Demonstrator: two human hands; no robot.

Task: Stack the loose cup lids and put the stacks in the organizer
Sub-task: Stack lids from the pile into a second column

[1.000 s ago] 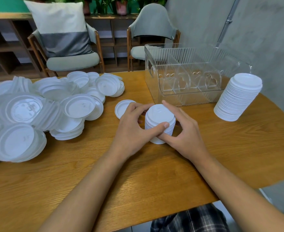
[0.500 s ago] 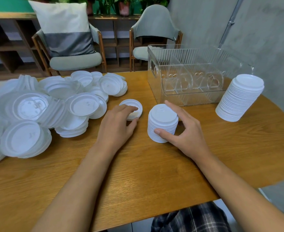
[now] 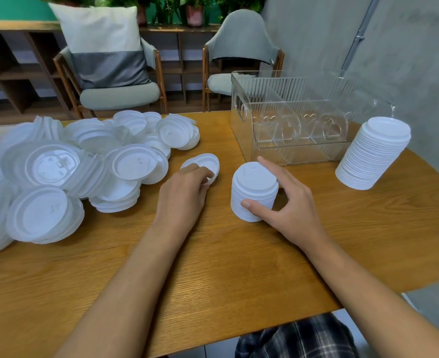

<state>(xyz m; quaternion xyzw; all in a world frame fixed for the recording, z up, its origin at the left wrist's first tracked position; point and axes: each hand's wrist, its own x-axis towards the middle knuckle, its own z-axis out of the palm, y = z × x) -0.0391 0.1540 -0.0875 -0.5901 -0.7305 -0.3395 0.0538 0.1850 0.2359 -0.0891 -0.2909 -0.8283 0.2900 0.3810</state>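
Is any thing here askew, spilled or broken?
The tall stack by the organizer leans, top toward the right; the wide lens may exaggerate this. The loose lids lie in an untidy heap. One lid is held tilted. The small stack stands straight. Nothing looks broken.

Soft, even indoor light falls from above on the wooden desk (image 3: 239,267), bright enough to show its grain sharply at centre. Shadows are faint and short: a pale one lies under the right hand (image 3: 293,205) beside the short stack (image 3: 253,192), another at the foot of the tall stack (image 3: 368,156). Translucent lids in the pile (image 3: 58,177) catch white glare, and those at the far left edge smear into blur. The loose lid (image 3: 205,164) at the left hand (image 3: 182,195) looks slightly soft. Highlights streak the clear organizer (image 3: 303,151). Wide-angle distortion bows the desk's edge and tilts the wall pipe (image 3: 355,40); the chairs (image 3: 120,94) behind sit dimmer.
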